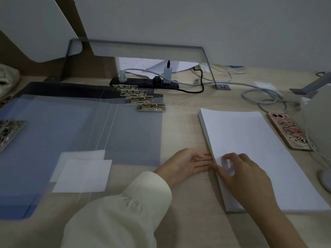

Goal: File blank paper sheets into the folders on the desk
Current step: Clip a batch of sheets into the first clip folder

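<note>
A thick stack of blank white paper point(254, 149) lies on the desk at the right. My right hand point(241, 172) rests on the stack's near left edge, thumb and fingers pinching up the edge of the top sheets. My left hand point(186, 164) lies beside the stack with straight fingers, their tips slipped under the lifted edge. Several open translucent folders point(75, 126) are spread in an overlapping pile on the left, each with a metal clip point(151, 106) along its far edge. A blue folder point(26, 158) lies among them at the left.
A phone in a patterned case point(288, 132) lies right of the stack. A black power strip point(145, 83) with plugs and cables point(263, 97) sits behind. Another metal clip point(9, 130) is at the far left. A monitor stand point(209, 68) spans the back.
</note>
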`<state>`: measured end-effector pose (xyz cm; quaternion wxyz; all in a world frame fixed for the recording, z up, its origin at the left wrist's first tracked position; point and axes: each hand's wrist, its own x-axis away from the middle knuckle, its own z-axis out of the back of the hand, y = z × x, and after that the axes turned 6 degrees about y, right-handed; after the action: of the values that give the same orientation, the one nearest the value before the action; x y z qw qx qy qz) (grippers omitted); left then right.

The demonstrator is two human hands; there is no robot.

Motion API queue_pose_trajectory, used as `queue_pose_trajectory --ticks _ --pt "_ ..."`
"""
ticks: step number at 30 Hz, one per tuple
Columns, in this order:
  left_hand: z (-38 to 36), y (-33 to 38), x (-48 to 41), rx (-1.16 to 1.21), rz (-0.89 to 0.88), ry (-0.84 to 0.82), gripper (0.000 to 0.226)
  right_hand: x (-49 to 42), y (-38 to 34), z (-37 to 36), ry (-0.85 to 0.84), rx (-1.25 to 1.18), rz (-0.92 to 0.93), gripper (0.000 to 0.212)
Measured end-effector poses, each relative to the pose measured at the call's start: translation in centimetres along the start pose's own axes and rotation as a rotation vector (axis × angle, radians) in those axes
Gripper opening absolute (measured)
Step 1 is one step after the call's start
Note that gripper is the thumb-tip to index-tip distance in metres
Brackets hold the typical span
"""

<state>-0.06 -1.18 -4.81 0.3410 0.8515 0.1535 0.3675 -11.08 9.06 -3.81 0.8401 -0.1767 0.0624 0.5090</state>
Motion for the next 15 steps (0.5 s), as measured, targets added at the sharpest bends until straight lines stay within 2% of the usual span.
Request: queue_pose_trajectory --ticks 15 --pt "0.61 -0.33 -0.09 0.05 -0.025 -0.044 0.041 0.03 0.24 0.23 0.0 -0.078 -0.008 0.033"
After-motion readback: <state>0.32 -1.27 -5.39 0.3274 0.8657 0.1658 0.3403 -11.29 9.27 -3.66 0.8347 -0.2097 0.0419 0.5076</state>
